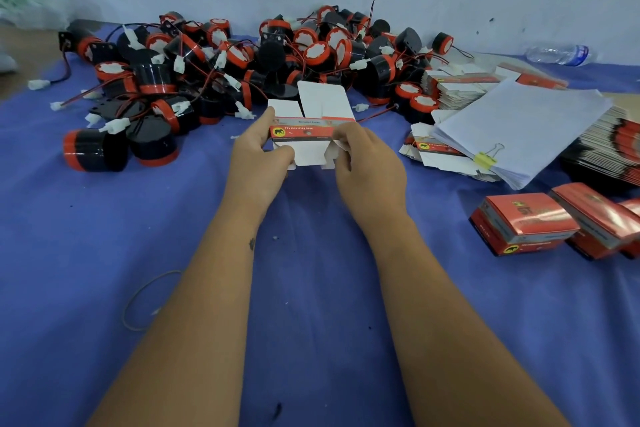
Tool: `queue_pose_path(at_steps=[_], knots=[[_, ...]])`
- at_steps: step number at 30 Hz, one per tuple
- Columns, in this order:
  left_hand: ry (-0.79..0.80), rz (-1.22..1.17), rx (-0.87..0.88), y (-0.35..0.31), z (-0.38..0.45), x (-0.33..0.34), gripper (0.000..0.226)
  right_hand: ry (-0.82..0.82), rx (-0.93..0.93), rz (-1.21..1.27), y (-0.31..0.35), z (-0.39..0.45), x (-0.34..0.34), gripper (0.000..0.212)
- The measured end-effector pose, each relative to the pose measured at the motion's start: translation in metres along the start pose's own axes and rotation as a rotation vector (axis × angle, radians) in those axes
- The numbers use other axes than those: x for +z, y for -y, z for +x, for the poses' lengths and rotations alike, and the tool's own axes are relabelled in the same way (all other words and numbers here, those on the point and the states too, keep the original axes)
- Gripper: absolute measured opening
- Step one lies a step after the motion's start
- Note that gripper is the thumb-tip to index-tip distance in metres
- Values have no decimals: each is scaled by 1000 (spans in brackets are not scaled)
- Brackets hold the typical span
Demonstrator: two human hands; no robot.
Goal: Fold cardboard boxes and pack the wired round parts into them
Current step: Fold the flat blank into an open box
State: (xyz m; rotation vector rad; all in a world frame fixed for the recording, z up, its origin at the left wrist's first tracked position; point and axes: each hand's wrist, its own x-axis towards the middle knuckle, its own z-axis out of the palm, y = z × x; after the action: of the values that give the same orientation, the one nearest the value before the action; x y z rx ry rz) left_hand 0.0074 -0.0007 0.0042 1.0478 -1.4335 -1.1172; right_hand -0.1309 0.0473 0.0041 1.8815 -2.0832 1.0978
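Left hand (258, 158) and right hand (369, 163) both grip a half-folded cardboard box (308, 135), flaps open, held above the blue worktop (104, 236). Beyond the hands lies a heap of wired round parts (242, 62); folded boxes (526, 225) sit right of the right hand.

box in hands (304, 133): red band, "12v reversing horn", elephant sign | folded boxes (526, 222) at right edge: print unreadable

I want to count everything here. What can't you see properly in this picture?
Head view:
- Near flaps of the box: covered by the left hand and right hand.
- Lower round parts in the pile: buried under others.
- Box print: too small and blurred.
- Red boxes: cut off at the right edge.
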Motion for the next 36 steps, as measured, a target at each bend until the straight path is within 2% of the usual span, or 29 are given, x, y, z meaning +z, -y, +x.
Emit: queue_pose_path(at_steps=[4, 6, 11, 13, 16, 18, 21, 22, 25, 29, 32, 36], knots=[[49, -30, 2, -1, 0, -1, 64, -65, 28, -19, -2, 1, 0, 37], [41, -38, 19, -1, 0, -3, 65, -25, 80, -21, -4, 2, 2, 40], [-3, -90, 47, -5, -3, 0, 69, 43, 211, 44, -4, 4, 3, 26], [-20, -82, 97, -8, -4, 1, 61, 35, 257, 75, -3, 3, 2, 29], [41, -91, 177, -12, -5, 0, 43, -5, 280, 139, 3, 1, 1, 31], [91, -76, 208, -14, -7, 1, 40, -50, 339, 257, 7, 0, 1, 29], [207, 16, 330, -17, -12, 3, 33, -157, 533, 602, 11, 3, -1, 26], [249, 76, 350, -16, -13, 2, 37, -193, 611, 731, 12, 4, -3, 24], [381, 296, 296, -11, -17, 3, 70, -271, 813, 1034, 8, 7, -9, 19], [509, 392, 263, -10, -16, 5, 90, -291, 895, 1147, 2, 7, -11, 15], [492, 365, 283, -5, -11, 2, 97, -278, 895, 1136, 1, 8, -11, 19], [297, 241, 376, -3, -10, -2, 62, -161, 859, 1187, 1, 11, -12, 14]])
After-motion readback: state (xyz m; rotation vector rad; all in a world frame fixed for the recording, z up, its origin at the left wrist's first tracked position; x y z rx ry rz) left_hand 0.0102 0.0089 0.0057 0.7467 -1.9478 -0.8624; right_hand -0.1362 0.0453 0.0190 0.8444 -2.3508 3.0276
